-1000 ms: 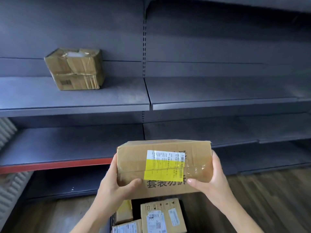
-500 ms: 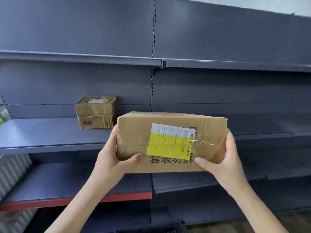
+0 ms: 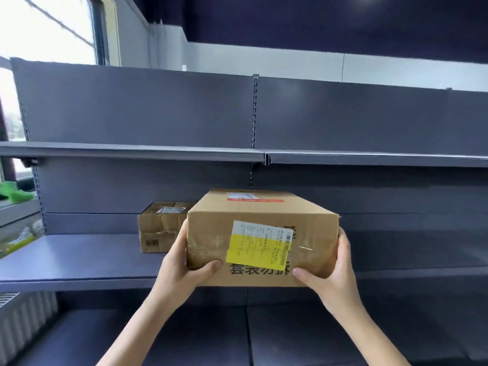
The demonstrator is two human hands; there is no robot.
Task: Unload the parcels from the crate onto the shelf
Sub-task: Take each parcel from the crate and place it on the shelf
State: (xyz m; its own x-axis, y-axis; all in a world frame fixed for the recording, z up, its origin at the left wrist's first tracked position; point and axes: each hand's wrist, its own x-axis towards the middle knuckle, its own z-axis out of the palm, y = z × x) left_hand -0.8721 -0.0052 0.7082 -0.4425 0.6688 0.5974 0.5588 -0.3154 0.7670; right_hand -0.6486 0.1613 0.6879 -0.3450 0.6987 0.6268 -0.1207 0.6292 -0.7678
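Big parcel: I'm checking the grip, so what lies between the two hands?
Only the big parcel itself, gripped at its ends by left hand and right hand, in the head view.

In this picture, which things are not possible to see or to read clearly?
All in the head view:
- The crate: outside the frame, below the bottom edge.
- The small print on the white-and-yellow label: too small to read.
- The right side of the small crumpled cardboard parcel: hidden behind the large brown cardboard box.
- The fingers of the left hand and right hand: hidden behind the box's ends.
- The green object: blurred, cut by the left edge.
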